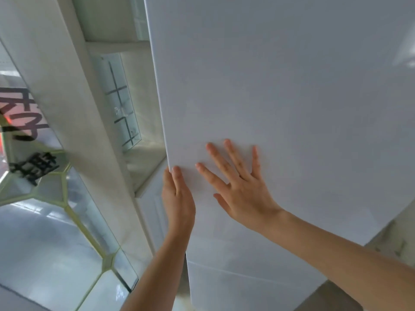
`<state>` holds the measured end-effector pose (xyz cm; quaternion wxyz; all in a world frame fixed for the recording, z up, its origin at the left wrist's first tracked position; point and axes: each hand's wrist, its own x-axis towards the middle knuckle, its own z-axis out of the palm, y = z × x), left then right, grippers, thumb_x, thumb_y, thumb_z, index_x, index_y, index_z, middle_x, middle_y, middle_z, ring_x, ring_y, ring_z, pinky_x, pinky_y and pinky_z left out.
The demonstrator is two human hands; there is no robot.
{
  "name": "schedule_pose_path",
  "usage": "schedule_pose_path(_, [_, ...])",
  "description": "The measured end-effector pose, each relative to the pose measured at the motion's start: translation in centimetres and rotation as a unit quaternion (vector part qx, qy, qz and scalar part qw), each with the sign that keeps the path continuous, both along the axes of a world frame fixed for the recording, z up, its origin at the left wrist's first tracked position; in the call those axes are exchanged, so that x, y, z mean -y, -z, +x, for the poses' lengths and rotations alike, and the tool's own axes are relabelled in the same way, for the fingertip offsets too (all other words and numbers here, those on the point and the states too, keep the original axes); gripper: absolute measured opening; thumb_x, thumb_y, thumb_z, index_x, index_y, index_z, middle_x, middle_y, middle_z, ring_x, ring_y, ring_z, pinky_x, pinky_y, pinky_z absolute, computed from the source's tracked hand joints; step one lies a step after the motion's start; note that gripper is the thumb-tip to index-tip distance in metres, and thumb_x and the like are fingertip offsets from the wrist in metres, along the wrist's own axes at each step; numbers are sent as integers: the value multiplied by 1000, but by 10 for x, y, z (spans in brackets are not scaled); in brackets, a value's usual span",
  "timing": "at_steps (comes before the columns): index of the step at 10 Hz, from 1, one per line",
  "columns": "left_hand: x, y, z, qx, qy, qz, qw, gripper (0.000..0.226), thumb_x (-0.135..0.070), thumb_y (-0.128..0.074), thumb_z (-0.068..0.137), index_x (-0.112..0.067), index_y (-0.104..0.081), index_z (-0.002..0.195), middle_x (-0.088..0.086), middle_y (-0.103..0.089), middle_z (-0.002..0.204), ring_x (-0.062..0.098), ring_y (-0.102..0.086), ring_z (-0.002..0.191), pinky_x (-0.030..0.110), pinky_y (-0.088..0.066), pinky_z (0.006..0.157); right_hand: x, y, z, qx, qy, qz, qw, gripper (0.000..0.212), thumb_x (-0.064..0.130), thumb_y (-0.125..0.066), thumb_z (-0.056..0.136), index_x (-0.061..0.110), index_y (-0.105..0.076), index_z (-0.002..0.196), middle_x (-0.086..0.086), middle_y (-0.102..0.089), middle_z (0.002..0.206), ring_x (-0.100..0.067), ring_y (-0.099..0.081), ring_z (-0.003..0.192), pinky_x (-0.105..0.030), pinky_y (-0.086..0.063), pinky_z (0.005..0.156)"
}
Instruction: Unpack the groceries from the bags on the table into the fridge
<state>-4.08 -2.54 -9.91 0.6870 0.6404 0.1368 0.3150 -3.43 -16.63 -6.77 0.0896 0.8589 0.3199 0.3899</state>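
We stand close up against the fridge [280, 86], whose white upper door fills most of the view from the middle to the right edge. Its left edge runs down from the top of the frame to a lower corner just above our left hand [178, 198].

Our right hand [241, 187] lies flat on the door face, near that lower left corner. Its fingers [235, 158] are straight and spread wide, pressing the panel and holding nothing.

Our left hand comes up from below at the door's lower left corner. Its thumb lies on the front face at the corner, while the other fingers go round behind the edge out of sight, so it grips the door's edge. How far they curl behind we cannot tell.

Below the upper door, a second white panel [235, 277] of the fridge continues downward, with a thin seam across it.

To the left of the fridge is a white wall column [74, 108], and between the two a recessed niche with a glass pane [119, 102] crossed by dark bars. Farther left is a window [45, 221] with pale green leading in a honeycomb pattern and dark characters [24, 122] painted on the glass.
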Motion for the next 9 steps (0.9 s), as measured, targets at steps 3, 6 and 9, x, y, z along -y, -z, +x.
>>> schedule_pose_path(3, [0,9,55,-13,-25,20,999,33,-31,-33,104,-6,-54,104,-11,-54,76,-4,-50,64,23,-40,65,-4,2,42,-18,21,-33,999,97,16,-74,69,27,-23,151,-9,-4,161,-35,7,147,-64,14,108])
schedule_pose_path(6, [1,17,60,1,-27,33,999,31,-32,-30,105,-14,-53,114,-4,-62,98,7,-56,85,24,-42,74,-7,3,44,-17,49,-57,997,96,22,-70,71,29,-18,152,1,-3,161,-36,10,146,-64,18,107])
schedule_pose_path(9, [-20,26,45,-56,76,126,988,37,-28,-47,99,-22,-44,135,-3,-59,128,14,-56,115,30,-44,96,-4,-5,26,-40,45,-49,997,82,2,-61,70,15,-35,146,-9,-11,160,-43,4,145,-67,9,109])
